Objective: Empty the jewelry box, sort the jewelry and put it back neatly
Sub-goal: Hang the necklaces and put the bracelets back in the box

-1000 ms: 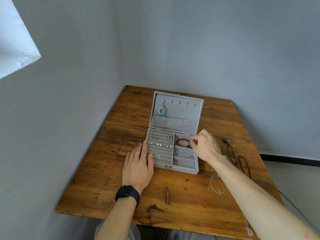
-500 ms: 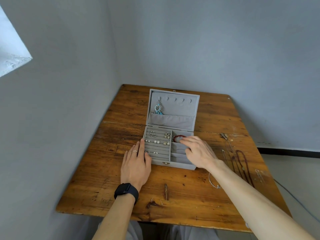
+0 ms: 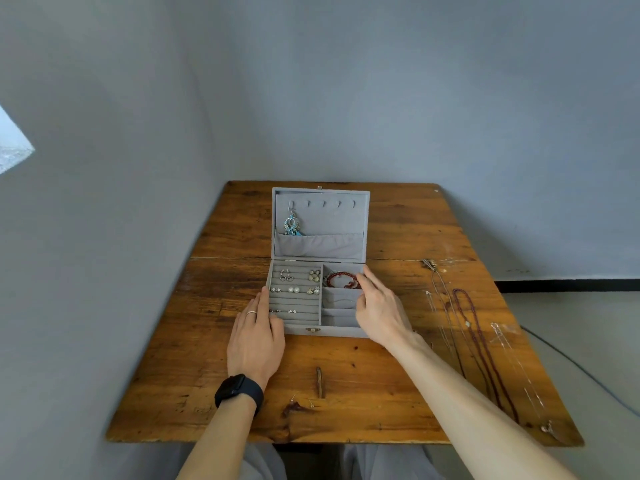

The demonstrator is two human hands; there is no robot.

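The grey jewelry box (image 3: 313, 299) sits open mid-desk, toward the far edge. The left hand (image 3: 256, 336) lies flat and released against its near left corner. The right hand (image 3: 379, 306) hovers over the right compartments, fingers loosely spread, holding nothing, beside the red bead bracelet (image 3: 341, 278) in the far right compartment. The bracelet looks light and limp; pinching its strand should lift it.

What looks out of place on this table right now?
Several necklaces lie loose on the wooden table right of the jewelry box, not yet put away. Two small earrings sit near the front edge. Inside the lid, only one of five hooks holds anything, a turquoise earring.
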